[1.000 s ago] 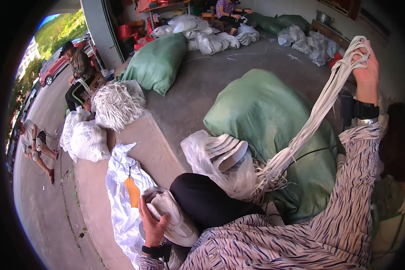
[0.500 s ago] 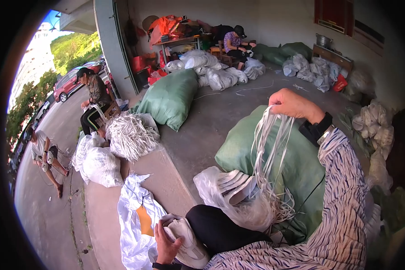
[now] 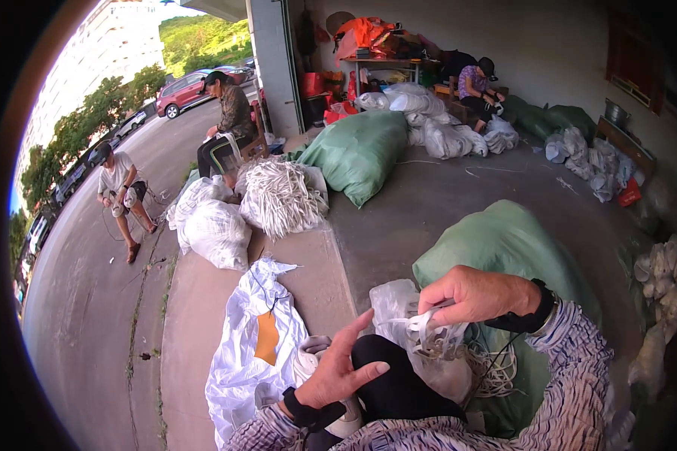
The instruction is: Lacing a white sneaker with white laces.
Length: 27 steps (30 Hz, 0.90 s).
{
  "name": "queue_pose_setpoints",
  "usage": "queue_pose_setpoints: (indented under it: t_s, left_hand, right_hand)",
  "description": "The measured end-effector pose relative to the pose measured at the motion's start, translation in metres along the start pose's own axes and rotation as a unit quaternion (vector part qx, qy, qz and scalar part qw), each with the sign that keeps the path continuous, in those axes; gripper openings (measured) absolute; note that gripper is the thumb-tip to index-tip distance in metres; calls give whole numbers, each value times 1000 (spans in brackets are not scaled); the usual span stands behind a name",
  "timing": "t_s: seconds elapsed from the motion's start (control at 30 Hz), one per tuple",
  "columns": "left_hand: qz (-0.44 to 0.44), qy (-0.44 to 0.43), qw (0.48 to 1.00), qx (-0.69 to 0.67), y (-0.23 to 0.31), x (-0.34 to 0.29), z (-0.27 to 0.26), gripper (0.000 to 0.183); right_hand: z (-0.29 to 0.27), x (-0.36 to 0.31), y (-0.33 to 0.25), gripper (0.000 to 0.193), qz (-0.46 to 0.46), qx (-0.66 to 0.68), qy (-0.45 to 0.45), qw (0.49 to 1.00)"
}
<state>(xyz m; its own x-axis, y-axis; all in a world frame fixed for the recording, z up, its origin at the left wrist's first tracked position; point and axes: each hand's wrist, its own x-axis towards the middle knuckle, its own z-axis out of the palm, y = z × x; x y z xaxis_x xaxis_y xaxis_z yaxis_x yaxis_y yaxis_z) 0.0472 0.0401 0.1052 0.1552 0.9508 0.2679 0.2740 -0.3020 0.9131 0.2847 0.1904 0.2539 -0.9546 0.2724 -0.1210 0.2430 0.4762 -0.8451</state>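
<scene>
My right hand [image 3: 466,295] is closed in a pinch on white shoelaces [image 3: 423,325], held over an open clear plastic bag [image 3: 393,301]. To its left, my left hand [image 3: 344,367] has its fingers spread and holds nothing; its fingertips point toward the laces. Behind that hand a pale shoe [image 3: 306,362] rests by my lap, partly covered by the hand and wrist. More loose laces [image 3: 496,370] spill from the bag beside my knee. A big green sack [image 3: 504,244] lies just beyond the bag.
A white woven sack [image 3: 233,368] with an orange piece [image 3: 266,338] lies to my left. Further out stand a heap of white strips [image 3: 278,197], stuffed white bags [image 3: 214,233] and another green sack [image 3: 361,150]. Three people sit working around the area.
My right hand has come down toward my lap, lowering the laces from above the green sack. My left hand has let go of the shoe and risen, fingers spread. The view has shifted left.
</scene>
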Motion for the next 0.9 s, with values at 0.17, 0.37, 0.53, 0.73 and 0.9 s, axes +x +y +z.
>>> queue_pose_setpoints:
  t_s: [0.17, 0.37, 0.53, 0.73, 0.9]
  left_hand:
    - [-28, -85, 974, -207, 17, 8, 71, 40]
    - [-10, -58, 978, -198, 2, -19, 73, 16]
    - [-42, -211, 930, -299, 6, -23, 86, 13]
    - [-95, -104, 975, -173, -25, -78, 54, 21]
    - [-217, -131, 946, -204, -30, -114, 32, 23]
  right_hand:
    - [12, 0, 9, 21, 26, -17, -66, 997]
    - [-5, -39, 56, 40, 183, -50, -112, 975]
    - [-25, -75, 58, 22, 232, -51, -68, 969]
    - [-10, -93, 79, 19, 208, 38, -57, 976]
    - [36, -72, 119, 21, 254, 207, -25, 944]
